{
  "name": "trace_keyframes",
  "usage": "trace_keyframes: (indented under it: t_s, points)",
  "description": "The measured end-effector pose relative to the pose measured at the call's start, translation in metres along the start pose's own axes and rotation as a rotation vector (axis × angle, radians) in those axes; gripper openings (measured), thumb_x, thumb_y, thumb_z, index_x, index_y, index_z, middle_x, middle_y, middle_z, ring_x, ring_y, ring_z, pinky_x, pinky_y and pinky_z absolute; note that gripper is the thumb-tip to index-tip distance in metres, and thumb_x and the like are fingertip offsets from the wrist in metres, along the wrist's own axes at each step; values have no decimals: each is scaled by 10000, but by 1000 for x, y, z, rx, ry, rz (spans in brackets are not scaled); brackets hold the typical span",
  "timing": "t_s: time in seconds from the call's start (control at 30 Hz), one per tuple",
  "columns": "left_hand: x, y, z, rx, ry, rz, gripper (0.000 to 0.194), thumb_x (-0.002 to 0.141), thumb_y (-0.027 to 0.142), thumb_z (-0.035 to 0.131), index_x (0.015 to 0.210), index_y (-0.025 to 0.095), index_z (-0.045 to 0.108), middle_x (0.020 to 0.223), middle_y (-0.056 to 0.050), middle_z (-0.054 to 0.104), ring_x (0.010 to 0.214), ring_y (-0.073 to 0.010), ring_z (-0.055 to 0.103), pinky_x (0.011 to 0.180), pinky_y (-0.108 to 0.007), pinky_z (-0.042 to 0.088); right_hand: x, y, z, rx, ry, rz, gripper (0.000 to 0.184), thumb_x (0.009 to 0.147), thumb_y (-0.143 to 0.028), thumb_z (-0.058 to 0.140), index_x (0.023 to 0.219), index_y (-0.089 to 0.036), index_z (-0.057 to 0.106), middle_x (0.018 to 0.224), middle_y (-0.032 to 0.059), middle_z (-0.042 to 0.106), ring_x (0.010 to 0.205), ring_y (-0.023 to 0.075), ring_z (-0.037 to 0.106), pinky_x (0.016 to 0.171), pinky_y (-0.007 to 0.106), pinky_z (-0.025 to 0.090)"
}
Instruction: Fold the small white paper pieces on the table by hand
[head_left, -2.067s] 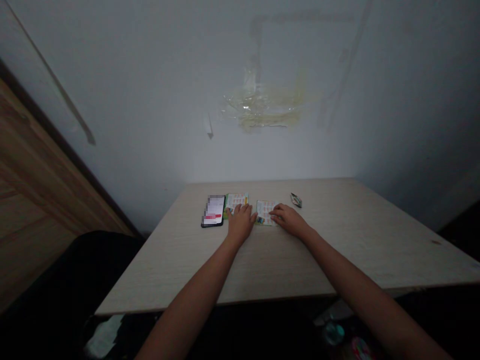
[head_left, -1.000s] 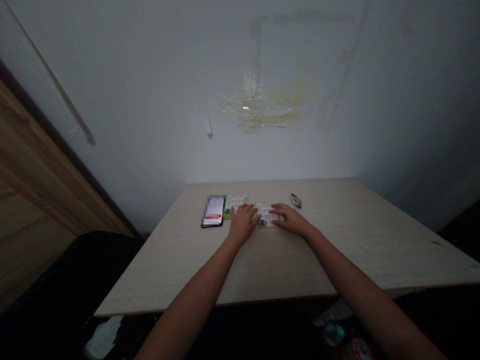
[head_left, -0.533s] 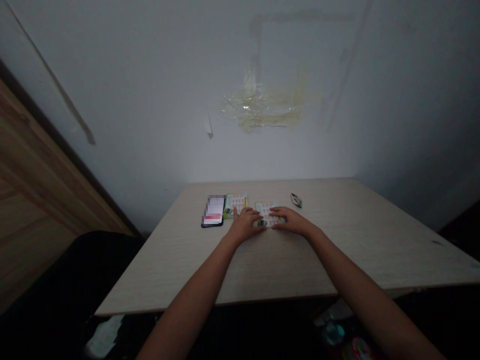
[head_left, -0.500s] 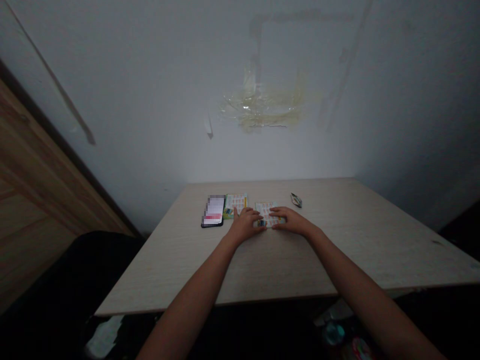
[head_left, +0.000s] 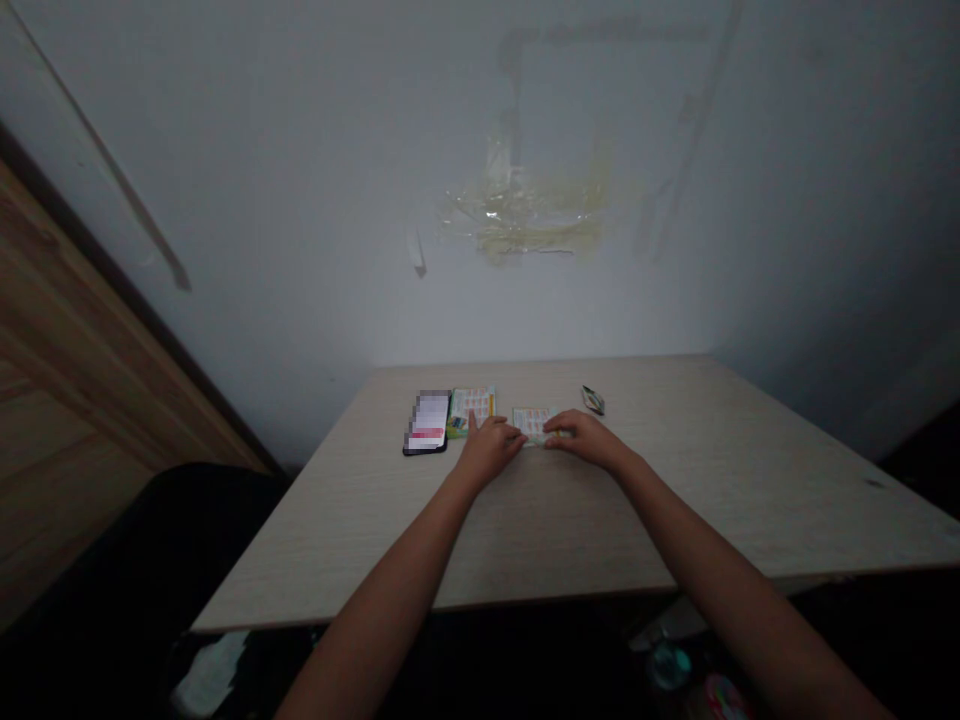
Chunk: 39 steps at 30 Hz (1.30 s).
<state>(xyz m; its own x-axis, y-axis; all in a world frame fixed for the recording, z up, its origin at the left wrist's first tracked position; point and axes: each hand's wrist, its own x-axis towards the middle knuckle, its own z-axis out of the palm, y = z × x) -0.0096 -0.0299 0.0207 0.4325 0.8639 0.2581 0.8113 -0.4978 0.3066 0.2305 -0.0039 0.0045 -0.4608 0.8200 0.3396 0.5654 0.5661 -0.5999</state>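
A small printed sheet [head_left: 533,421] with orange and green marks lies at the far middle of the pale wooden table [head_left: 570,520]. My left hand [head_left: 488,447] has its curled fingertips on the sheet's left near corner. My right hand [head_left: 589,439] pinches the sheet's right near edge. The sheet's near part looks lifted or folded; I cannot tell which. A second printed sheet [head_left: 472,408] with a green border lies just left of my left hand, untouched.
A black phone [head_left: 427,422] lies left of the sheets. A small dark wrapper [head_left: 592,400] lies to the right near the wall. The white wall [head_left: 525,215] carries old tape marks. A wooden panel [head_left: 67,380] stands at the left; clutter sits below the table's near edge.
My left hand moved right, off the green-bordered sheet and onto the other sheet. Both hands closed in on that sheet's near edge, and it now looks shorter.
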Motion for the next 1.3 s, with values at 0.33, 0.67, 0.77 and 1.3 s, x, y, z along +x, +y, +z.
trace_keyframes:
  t_s: [0.33, 0.67, 0.77, 1.3]
  points:
    - [2, 4, 4, 21, 133, 24, 359, 967, 496, 452, 990, 229, 691, 1046, -53, 732, 1079, -217, 622, 1191, -561, 45, -1, -7, 2, 43, 119, 127, 249, 824, -395, 668, 936, -175, 696, 903, 53, 720, 831, 203, 633, 757, 302, 455]
    - [11, 2, 13, -23, 151, 9, 297, 938, 352, 552, 1221, 276, 600, 1209, -56, 653, 1164, -238, 580, 1152, -606, 141, 5, -7, 17, -166, 217, 185, 310, 829, -342, 656, 1092, -189, 597, 896, 43, 636, 837, 202, 569, 770, 303, 407]
    - [12, 3, 14, 2, 118, 17, 212, 949, 348, 538, 1097, 287, 677, 1212, -40, 653, 1159, -242, 568, 1130, -665, 117, 7, -4, 21, -263, 234, 182, 281, 858, -358, 634, 1076, -184, 596, 884, 50, 626, 854, 214, 551, 794, 320, 398]
    - [5, -1, 21, 56, 88, 60, 252, 979, 366, 483, 1116, 312, 689, 1284, -28, 656, 1297, -250, 465, 1105, -748, -8, 2, -2, 14, -273, 116, -49, 162, 828, -309, 711, 976, -281, 772, 1049, 79, 627, 1059, 246, 528, 962, 410, 401]
